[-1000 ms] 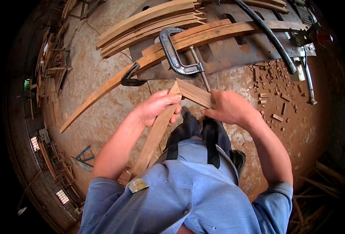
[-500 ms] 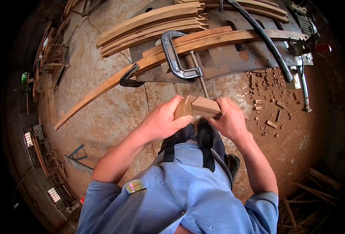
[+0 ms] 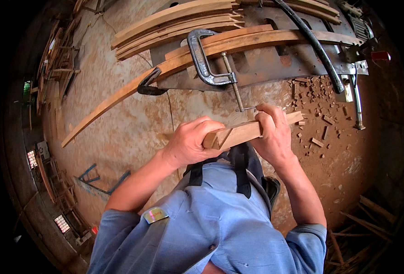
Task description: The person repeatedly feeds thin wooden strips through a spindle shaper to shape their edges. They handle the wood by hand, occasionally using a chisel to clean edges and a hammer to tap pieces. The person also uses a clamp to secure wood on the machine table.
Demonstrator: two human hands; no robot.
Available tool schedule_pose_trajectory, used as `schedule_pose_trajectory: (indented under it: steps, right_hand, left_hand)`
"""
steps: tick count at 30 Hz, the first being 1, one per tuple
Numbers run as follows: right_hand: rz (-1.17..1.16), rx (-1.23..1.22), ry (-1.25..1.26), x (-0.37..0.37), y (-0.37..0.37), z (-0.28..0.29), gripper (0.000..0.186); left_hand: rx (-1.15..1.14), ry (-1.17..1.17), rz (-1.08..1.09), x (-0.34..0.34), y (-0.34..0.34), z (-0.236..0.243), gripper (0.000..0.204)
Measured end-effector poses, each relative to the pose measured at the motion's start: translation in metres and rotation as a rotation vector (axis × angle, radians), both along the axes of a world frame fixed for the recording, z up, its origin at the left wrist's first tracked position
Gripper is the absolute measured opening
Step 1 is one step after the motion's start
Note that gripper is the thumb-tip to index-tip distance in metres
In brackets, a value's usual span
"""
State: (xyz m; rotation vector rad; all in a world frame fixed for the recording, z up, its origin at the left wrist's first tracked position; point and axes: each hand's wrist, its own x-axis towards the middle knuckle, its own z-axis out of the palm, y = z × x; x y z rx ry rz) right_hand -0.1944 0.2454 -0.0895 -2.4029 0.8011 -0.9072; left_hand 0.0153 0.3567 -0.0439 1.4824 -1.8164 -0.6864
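Observation:
A short wooden block (image 3: 244, 134) with angled faces is held between my two hands above my lap. My left hand (image 3: 190, 140) is closed round its left end, where a slanting line crosses the wood; I cannot tell whether this is a seam between two pieces or an edge. My right hand (image 3: 273, 134) grips it near the right end, which sticks out past the fingers. Just beyond the right hand hangs the screw (image 3: 234, 86) of a steel C-clamp (image 3: 197, 57). The clamp sits over a long curved wooden strip (image 3: 106, 111) on a metal worktable (image 3: 298, 66).
Several curved wooden strips (image 3: 174, 18) are stacked at the far side. A black bent bar (image 3: 311, 41) crosses the table at the right. Wood offcuts (image 3: 316, 100) litter the floor right of me. A blue metal frame (image 3: 92, 180) lies at the left, and scrap wood (image 3: 371, 219) at lower right.
The block has turned in my hands, so its long side and protruding right end now show. My right hand has shifted slightly up and right, and the left has lowered its thumb out of sight.

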Motion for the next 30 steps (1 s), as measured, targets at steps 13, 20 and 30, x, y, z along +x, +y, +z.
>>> schedule_pose_trajectory:
  steps: [13, 20, 30]
  right_hand:
    - [0.144, 0.129, 0.037, -0.013, -0.014, 0.014, 0.040]
    - [0.081, 0.152, 0.083, -0.013, -0.017, 0.019, 0.043]
    - [0.031, 0.132, 0.090, -0.003, -0.023, 0.025, 0.049]
  left_hand:
    - [-0.046, -0.042, -0.005, 0.015, -0.003, 0.007, 0.055]
    - [0.050, 0.014, 0.155, 0.027, 0.008, -0.016, 0.042]
    - [0.060, 0.041, 0.210, 0.034, 0.002, -0.013, 0.041]
